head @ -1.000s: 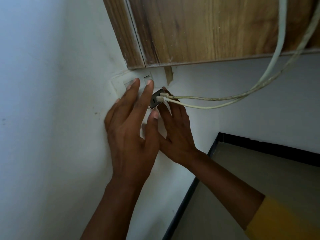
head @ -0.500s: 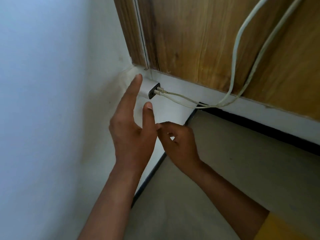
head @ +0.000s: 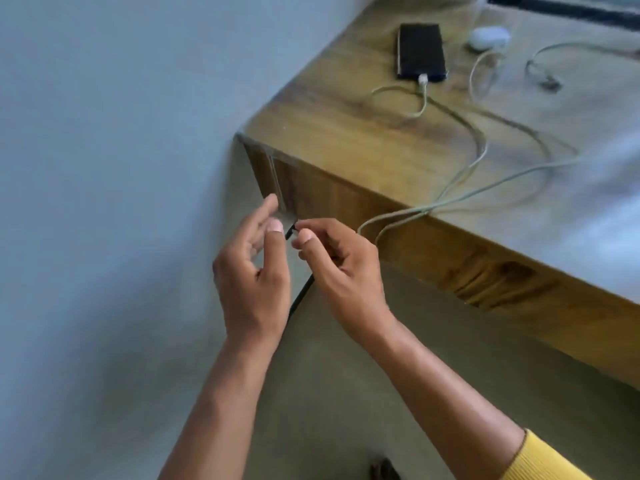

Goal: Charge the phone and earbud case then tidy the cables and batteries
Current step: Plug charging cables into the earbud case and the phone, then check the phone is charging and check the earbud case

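I see the phone (head: 421, 51) lying flat and face up on the wooden counter (head: 346, 133), near its far edge, with a pale cable (head: 460, 181) plugged into its near end; that cable loops once just in front of the phone, then runs toward me and drops over the counter's front edge. Just to the right of the phone sits the white earbud case (head: 489, 37), blurred, with a second pale cable (head: 482, 72) curling from it; whether it is plugged in I cannot tell. That cable also heads to the counter's front edge, where it meets the first one. Farther right of the phone a loose cable (head: 543, 69) lies in a curl, its plug end free. Well in front of the phone and below the counter's corner, my left hand (head: 254, 275) is open, its fingers (head: 268, 209) spread and holding nothing. My right hand (head: 341, 268) is beside it, almost touching, with the thumb and forefinger pressed together; whether they pinch anything I cannot tell. Below both hands is the grey floor (head: 346, 393), with a dark skirting line running along the blue-grey wall (head: 104, 168).
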A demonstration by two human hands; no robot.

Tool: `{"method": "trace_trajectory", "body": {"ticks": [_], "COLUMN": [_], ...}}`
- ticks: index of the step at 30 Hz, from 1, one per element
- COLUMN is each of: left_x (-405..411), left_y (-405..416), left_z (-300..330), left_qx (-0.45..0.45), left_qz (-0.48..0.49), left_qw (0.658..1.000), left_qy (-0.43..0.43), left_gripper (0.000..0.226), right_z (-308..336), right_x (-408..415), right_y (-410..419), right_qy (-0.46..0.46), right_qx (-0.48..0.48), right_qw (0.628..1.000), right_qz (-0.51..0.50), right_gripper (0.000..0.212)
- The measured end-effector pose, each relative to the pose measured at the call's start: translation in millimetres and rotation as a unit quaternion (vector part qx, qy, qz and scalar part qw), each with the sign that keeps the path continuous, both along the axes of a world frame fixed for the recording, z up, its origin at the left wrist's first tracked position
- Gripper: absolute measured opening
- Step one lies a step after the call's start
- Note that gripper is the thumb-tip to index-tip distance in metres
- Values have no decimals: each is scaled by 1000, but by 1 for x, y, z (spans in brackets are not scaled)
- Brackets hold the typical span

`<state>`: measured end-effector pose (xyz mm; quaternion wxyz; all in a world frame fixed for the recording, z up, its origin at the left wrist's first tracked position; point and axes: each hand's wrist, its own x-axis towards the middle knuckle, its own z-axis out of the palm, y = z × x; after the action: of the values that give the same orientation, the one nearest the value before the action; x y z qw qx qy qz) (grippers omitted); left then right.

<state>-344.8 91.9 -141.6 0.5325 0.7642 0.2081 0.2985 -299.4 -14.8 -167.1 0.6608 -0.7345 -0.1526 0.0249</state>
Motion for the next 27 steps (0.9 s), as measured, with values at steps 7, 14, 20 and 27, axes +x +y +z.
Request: {"method": "trace_trajectory", "body": {"ticks": [7, 14, 20, 27], "left_x": [-3, 12, 29, 83], "left_y": [-20, -33, -50, -64], "left_z": [123, 189, 209, 214], "left_qx": [-26, -15, -52, -34], "left_qz": [-86, -171, -198, -206], "left_qw": [996, 984, 977, 975], "left_qy": [14, 48, 58, 79], "left_gripper": [43, 37, 33, 28], "right_z": [148, 233, 257, 259], "right_x": [9, 19, 32, 92], "right_y": [-26, -59, -85, -116], "right_qy": [-17, -58, -16, 7], "right_qx": [-7, -63, -97, -109], "right_qw": [1000, 993, 988, 982], "right_qz": [-20, -77, -123, -152], "right_gripper": [19, 17, 18, 14]}}
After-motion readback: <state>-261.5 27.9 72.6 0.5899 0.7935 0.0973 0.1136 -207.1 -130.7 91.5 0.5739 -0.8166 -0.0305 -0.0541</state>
